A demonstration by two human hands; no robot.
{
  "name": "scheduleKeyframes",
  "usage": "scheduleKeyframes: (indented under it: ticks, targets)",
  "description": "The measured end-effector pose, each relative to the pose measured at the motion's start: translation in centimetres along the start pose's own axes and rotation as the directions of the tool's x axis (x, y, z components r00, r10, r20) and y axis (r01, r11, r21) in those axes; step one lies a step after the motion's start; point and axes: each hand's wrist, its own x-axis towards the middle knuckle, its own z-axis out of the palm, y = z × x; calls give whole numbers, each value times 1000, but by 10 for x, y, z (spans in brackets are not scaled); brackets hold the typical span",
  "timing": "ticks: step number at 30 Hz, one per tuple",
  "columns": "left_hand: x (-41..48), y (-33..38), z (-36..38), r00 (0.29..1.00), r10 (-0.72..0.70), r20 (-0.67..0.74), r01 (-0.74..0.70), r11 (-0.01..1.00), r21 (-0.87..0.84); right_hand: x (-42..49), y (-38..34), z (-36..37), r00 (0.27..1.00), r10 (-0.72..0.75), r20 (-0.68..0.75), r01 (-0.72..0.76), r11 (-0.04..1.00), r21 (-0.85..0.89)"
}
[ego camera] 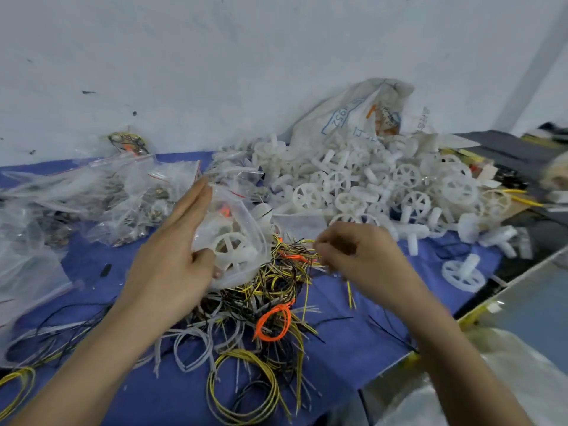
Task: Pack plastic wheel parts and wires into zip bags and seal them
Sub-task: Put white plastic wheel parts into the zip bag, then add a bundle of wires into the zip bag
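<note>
My left hand (pixel 172 256) holds a clear zip bag (pixel 236 235) with white plastic wheel parts inside, thumb pressed on its front and straight fingers behind it. The bag hangs just above a tangled pile of yellow, black, white and orange wires (pixel 270 302) on the blue cloth. To the right of the bag, my right hand (pixel 356 253) pinches thin wires at the top of that pile, fingers curled. A big heap of loose white wheel parts (pixel 384 186) lies behind my right hand.
Filled zip bags (pixel 123 195) are heaped at the left on the blue table cloth (pixel 353 333). A white woven sack (pixel 353 115) leans on the wall behind the wheels. A metal edge (pixel 479 309) and clear plastic lie at the right.
</note>
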Motion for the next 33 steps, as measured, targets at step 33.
scheduleKeyframes:
  ticks: [33]
  targets:
    - [-24,-13,-27,990,-110,86,126,966,-225,108,167,55,826,558,78,-454,742,-494]
